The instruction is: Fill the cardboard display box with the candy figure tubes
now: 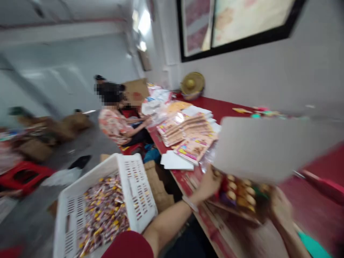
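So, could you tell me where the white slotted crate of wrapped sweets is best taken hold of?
Grip the white crate by its top rim, one hand on each long side, coming from above. It is open-topped and heaped with sweets, and its slotted walls lean outward, offering little hold lower down.

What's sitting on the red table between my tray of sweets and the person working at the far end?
In the head view, stacks of printed packets and white sheets lie on the red table between them.
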Action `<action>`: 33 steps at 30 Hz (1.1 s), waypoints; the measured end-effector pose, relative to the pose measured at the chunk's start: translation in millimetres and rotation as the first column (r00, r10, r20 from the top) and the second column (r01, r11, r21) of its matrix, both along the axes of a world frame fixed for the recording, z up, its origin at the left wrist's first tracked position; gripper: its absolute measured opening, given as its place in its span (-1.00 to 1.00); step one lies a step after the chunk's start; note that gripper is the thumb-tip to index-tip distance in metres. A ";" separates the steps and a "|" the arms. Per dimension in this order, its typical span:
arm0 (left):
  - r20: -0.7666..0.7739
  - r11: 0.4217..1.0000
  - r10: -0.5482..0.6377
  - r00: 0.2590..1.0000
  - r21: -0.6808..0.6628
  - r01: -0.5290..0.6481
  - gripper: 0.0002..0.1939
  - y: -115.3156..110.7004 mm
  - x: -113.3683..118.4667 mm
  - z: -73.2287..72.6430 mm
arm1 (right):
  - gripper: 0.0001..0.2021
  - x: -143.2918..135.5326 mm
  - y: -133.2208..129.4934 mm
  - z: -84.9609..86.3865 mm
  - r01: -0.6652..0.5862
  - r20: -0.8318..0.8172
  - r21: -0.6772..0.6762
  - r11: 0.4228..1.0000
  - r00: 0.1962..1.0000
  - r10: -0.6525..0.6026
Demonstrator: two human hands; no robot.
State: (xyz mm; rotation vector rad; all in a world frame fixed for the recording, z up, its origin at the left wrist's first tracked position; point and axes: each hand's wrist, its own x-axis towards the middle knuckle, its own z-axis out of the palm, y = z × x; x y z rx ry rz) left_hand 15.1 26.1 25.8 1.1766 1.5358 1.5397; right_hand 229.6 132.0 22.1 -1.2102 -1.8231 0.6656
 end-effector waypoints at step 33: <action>-0.188 0.975 0.218 0.958 -0.001 -0.222 -0.65 9.5 -14.5 0.1 | -0.73 47.2 -68.0 44.6 -0.030 0.094 0.001 1.000 0.995 0.030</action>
